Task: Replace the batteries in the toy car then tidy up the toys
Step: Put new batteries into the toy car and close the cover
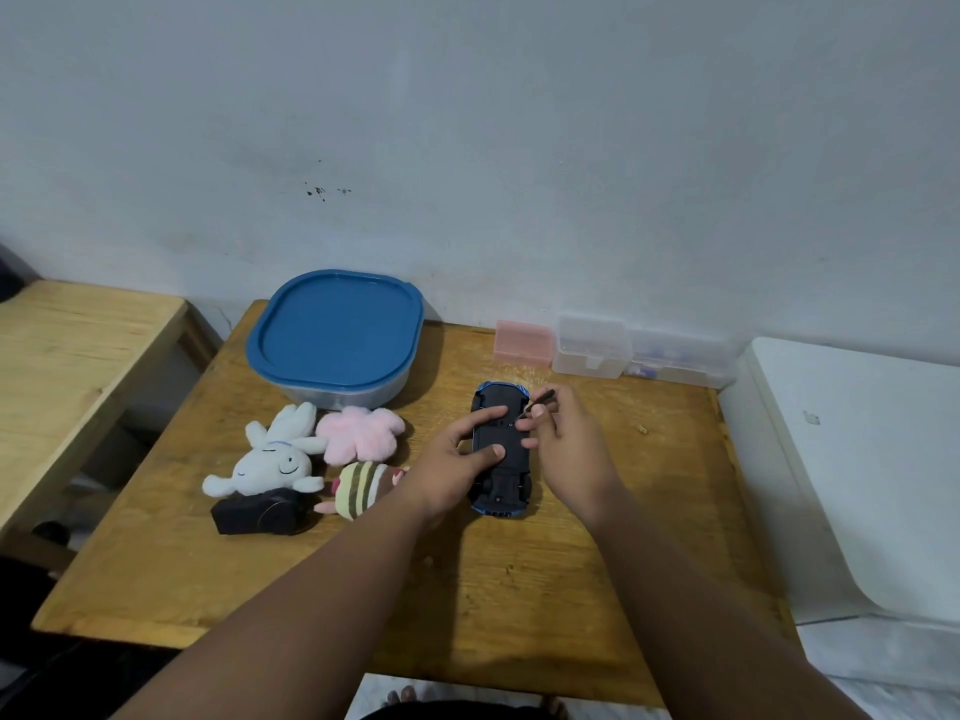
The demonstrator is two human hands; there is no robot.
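Toy car lies upside down on the wooden table, right of the middle, its dark underside up and its blue body showing only at the far and near ends. Left hand rests on it from the left, fingers spread flat, with two fingertips pressing on the underside and nothing gripped. Right hand sits just right of the car, closed in a pinch around a thin dark screwdriver whose tip points down at the far part of the underside. Left of the car, near the left wrist, lie a striped plush toy, a pink fluffy flower and a white plush rabbit, all close together, with a small black box-shaped object touching the rabbit's near side. A container with a blue lid stands closed at the far left of the table. Along the far edge by the wall stand a pink plastic box and two clear plastic boxes.
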